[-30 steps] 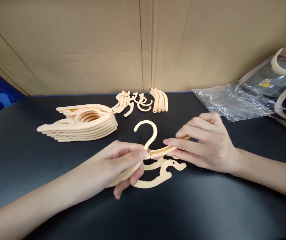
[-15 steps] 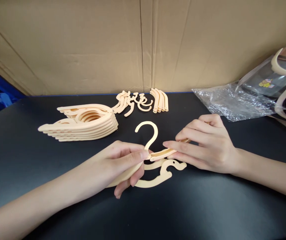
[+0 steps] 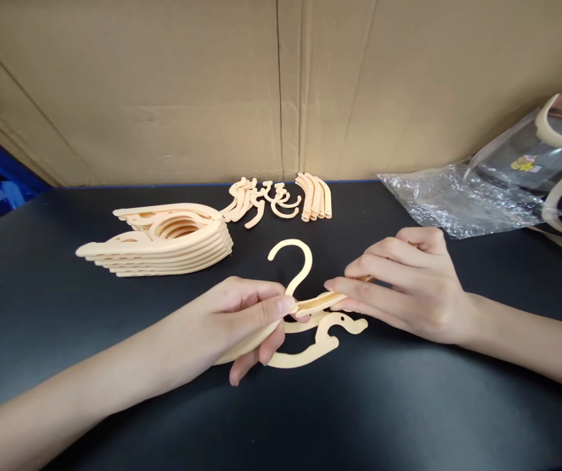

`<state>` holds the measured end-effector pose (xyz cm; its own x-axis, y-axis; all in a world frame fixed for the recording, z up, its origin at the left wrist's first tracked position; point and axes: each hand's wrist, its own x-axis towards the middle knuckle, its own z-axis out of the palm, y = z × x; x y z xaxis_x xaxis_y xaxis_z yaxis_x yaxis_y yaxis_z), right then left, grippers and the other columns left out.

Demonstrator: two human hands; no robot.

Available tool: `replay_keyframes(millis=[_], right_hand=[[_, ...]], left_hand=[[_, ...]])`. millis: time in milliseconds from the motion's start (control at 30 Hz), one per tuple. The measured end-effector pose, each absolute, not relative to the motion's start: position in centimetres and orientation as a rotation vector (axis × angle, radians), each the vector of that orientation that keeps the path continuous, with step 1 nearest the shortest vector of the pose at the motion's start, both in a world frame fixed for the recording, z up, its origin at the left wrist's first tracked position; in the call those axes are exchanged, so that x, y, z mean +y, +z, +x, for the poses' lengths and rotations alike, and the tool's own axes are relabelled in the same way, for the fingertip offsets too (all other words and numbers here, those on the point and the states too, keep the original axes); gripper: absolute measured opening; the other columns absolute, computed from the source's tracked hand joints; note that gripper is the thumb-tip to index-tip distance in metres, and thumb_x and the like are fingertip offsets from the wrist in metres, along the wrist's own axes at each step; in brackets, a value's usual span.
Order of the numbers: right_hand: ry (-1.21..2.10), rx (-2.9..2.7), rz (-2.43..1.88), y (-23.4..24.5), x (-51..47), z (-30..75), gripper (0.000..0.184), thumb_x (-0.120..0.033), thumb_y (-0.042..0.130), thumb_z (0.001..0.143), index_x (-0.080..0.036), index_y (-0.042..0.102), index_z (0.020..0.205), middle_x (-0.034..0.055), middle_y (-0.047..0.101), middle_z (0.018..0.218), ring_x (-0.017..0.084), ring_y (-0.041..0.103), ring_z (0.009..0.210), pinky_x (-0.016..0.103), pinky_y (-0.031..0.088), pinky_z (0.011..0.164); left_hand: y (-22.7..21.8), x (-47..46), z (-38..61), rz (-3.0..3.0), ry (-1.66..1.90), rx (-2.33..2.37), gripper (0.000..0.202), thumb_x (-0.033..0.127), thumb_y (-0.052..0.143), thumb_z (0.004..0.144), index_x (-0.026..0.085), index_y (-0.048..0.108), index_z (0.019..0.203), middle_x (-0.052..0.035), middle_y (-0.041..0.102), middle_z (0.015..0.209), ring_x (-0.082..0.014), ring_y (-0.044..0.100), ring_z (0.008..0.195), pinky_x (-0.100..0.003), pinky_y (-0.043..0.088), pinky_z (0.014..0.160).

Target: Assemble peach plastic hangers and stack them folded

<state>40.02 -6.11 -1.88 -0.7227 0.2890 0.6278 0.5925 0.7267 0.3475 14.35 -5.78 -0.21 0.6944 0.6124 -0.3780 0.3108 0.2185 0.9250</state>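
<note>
My left hand (image 3: pixel 248 320) pinches the centre joint of a cream plastic hanger, where its curved hook (image 3: pixel 305 261) rises above my thumb. One hanger arm runs back under my palm, mostly hidden. A second, grooved arm (image 3: pixel 322 302) extends right from the joint, and my right hand (image 3: pixel 403 281) grips its far part, its fingers covering the end. Below the hands a flat, duck-shaped cream hanger piece (image 3: pixel 305 356) lies on the black table (image 3: pixel 310 418), partly covered by my left fingers.
At the left rests a stack of cream hanger pieces (image 3: pixel 182 258). Loose hooks (image 3: pixel 283 209) and several curved strips (image 3: pixel 315 196) lie along the back, near a cardboard wall (image 3: pixel 187 85). Clear plastic wrap (image 3: pixel 452 203) and a see-through bag (image 3: pixel 501 157) are at the right.
Both hands stay on the hanger in nearly the same pose. The hook and hands sit very slightly further right; the rest looks the same.
</note>
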Motion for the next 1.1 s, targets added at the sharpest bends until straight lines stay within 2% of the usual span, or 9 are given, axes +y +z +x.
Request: replay_keyframes(millis=[133,267,400,567,767,1100], right_hand=[[-0.730,-2.383,-0.664,-1.9,-6.0,40.0,0.011,-0.028,0.058,0.096,-0.023,0.065,0.089,-0.0065,0.068,0.072,0.011,0.056,0.065,0.035,0.029,0.069],[-0.737,-2.374,-0.649,-2.0,-6.0,40.0,0.013,-0.031,0.057,0.097,-0.023,0.065,0.090,-0.0064,0.067,0.071,0.011,0.054,0.066,0.035,0.030,0.070],[-0.774,-2.356,-0.636,-2.0,-6.0,40.0,0.011,-0.031,0.058,0.096,-0.023,0.065,0.093,-0.0067,0.065,0.070,0.011,0.052,0.067,0.034,0.031,0.070],[-0.779,-2.373,-0.634,-2.1,-6.1,40.0,0.008,-0.030,0.060,0.095,-0.025,0.066,0.096,-0.0073,0.065,0.072,0.010,0.051,0.068,0.034,0.029,0.070],[-0.729,-2.411,-0.627,-2.0,-6.1,40.1,0.011,-0.028,0.057,0.097,-0.023,0.067,0.095,-0.0066,0.064,0.070,0.010,0.049,0.065,0.033,0.029,0.069],[-0.657,-2.458,-0.609,-1.9,-6.0,40.0,0.028,-0.036,0.046,0.101,-0.021,0.068,0.090,-0.0037,0.057,0.065,0.012,0.038,0.060,0.031,0.030,0.066]], left_hand=[[-0.1,-5.9,14.5,1.422,0.247,0.848,0.045,0.051,0.050,0.095,0.015,0.053,0.068,0.0070,0.055,0.059,-0.0014,0.044,0.039,-0.014,0.029,0.041],[0.1,-6.1,14.6,1.579,0.253,0.881,0.040,0.047,0.047,0.097,0.017,0.055,0.072,0.0072,0.055,0.061,-0.0022,0.046,0.043,-0.014,0.034,0.045],[0.3,-6.6,14.6,1.784,0.256,0.955,0.044,0.046,0.041,0.098,0.018,0.051,0.065,0.0066,0.051,0.054,-0.0047,0.045,0.044,-0.016,0.035,0.047],[0.6,-7.1,14.8,1.927,0.247,0.999,0.040,0.040,0.038,0.099,0.019,0.048,0.065,0.0081,0.045,0.048,-0.0063,0.044,0.045,-0.016,0.033,0.045],[0.9,-7.0,15.1,2.002,0.239,1.016,0.038,0.037,0.040,0.098,0.019,0.051,0.067,0.0083,0.046,0.049,-0.0056,0.044,0.045,-0.015,0.033,0.045],[1.5,-7.2,15.2,2.211,0.247,1.006,0.033,0.031,0.037,0.097,0.020,0.047,0.068,0.0072,0.048,0.053,-0.0067,0.045,0.046,-0.017,0.033,0.045]])
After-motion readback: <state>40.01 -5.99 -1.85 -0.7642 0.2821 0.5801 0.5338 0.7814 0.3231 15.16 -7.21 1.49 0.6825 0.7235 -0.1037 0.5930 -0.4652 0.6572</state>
